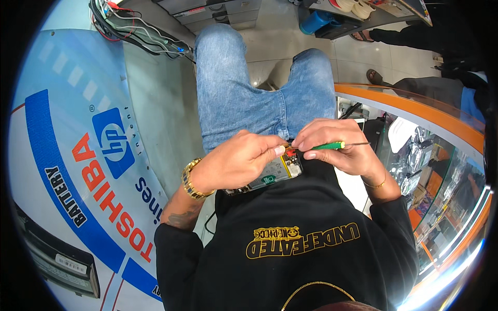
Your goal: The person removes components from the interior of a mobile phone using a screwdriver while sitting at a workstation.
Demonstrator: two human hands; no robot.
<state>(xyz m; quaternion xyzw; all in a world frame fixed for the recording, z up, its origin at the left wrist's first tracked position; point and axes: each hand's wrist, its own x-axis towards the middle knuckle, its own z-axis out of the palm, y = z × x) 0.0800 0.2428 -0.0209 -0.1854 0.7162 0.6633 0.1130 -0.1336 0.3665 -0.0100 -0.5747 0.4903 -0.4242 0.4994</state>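
Observation:
An opened phone (275, 172) rests tilted against my black sweatshirt above my lap, its battery and part of its circuit board (293, 165) bare. My left hand (241, 161) lies over its left side, thumb and forefinger closed at the far edge next to the board. My right hand (337, 145) has a green-handled screwdriver (328, 146) tucked between thumb and fingers, its thin metal shaft pointing right, away from the phone. The right fingertips meet the left ones over a small red piece (291, 153). What lies between the fingertips is hidden.
To the left is a pale panel with printed signs (72, 155) and a black laptop battery (57, 259). Cables (140, 33) hang at the upper left. An orange-edged glass display case (415, 106) stands close on the right. Another person's foot (374, 77) shows beyond it.

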